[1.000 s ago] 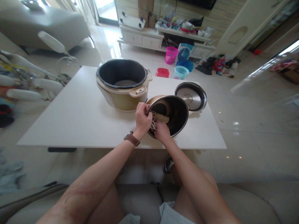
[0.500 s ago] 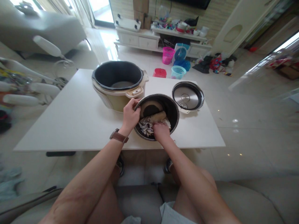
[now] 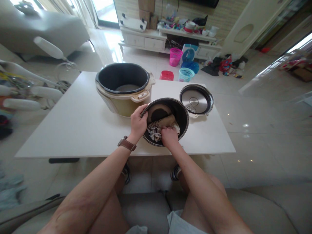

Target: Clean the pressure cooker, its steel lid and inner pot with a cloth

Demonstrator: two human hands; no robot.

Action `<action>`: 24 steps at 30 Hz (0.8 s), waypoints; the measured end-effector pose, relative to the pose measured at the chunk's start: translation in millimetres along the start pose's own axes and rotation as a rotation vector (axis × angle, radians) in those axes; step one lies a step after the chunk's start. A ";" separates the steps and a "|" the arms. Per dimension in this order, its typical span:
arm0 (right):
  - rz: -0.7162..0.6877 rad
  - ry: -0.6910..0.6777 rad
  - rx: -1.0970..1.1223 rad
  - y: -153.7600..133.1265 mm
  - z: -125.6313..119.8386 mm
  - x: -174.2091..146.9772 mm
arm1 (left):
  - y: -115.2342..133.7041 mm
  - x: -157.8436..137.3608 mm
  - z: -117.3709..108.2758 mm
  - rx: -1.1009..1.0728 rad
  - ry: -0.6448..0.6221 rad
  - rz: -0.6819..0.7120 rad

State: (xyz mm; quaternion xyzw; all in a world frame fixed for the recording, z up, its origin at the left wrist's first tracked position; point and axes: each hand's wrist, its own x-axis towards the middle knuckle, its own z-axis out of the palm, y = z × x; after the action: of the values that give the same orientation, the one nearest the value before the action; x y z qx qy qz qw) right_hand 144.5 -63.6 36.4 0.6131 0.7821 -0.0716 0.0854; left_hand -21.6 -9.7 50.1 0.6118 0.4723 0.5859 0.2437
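My left hand (image 3: 139,123) grips the left rim of a dark inner pot (image 3: 183,122), which is tilted toward me over the table. Inside the pot, my right hand (image 3: 170,136) is closed on a crumpled patterned cloth (image 3: 168,122) pressed against the lower wall; its fingertips are partly buried in the folds. Behind my left hand stands the pressure cooker body (image 3: 124,105), cream and gold, with its top uncovered. To the right of the pot lies a round lid (image 3: 194,99), its metal inner side facing up.
The white table (image 3: 73,130) has its near edge just in front of my knees. Beyond it on the floor are a red stool (image 3: 167,75), a light blue basket (image 3: 186,74) and a pink basket (image 3: 175,57). A low white cabinet (image 3: 138,40) stands along the wall.
The pot has shifted slightly to the right, together with my left hand. My right hand and the cloth have moved a little to the right inside it.
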 end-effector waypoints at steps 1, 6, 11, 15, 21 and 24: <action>0.004 -0.003 -0.001 -0.1 -0.4 -0.2 | 0.4 -0.6 0.6 -0.005 0.001 0.002; 0.011 -0.010 0.000 -0.1 -2.8 -2.5 | 2.8 -2.6 2.5 -0.001 -0.007 0.008; 0.023 -0.011 0.002 0.5 -2.6 -3.4 | 3.8 -3.5 4.5 -0.019 -0.003 0.032; 0.026 -0.012 0.010 1.3 -2.1 -2.5 | 4.6 -5.3 5.9 -0.009 -0.006 0.041; 0.040 -0.037 0.082 0.1 -4.0 -3.1 | 1.6 -13.6 13.2 -0.015 0.028 0.045; 0.058 -0.011 0.150 -2.5 -3.6 -3.4 | 0.3 -19.8 20.3 -0.014 0.045 0.056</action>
State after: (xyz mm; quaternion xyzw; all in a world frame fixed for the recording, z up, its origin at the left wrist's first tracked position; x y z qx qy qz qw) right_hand 142.7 -66.7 40.6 0.6397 0.7561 -0.1307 0.0455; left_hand 0.3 -21.8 36.7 0.6099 0.4560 0.6094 0.2208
